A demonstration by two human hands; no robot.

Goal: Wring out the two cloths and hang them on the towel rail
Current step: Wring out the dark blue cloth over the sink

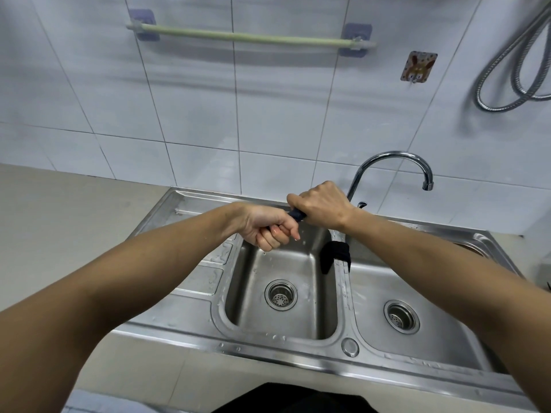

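Note:
A dark blue cloth [297, 215] is twisted into a tight roll over the left basin, and only a short piece shows between my fists. My left hand [268, 229] grips one end and my right hand [320, 205] grips the other. A few water drops hang below my left fist. A second, black cloth [334, 255] lies draped over the divider between the two basins. The pale green towel rail [244, 37] is fixed high on the tiled wall, with nothing hanging on it.
The steel double sink [298, 350] has a drainboard at its left and a strainer in each basin. A curved chrome tap [387, 165] rises behind my right hand. A metal shower hose [507, 84] loops at the upper right, and a sticker hook [417, 70] sits beside the rail.

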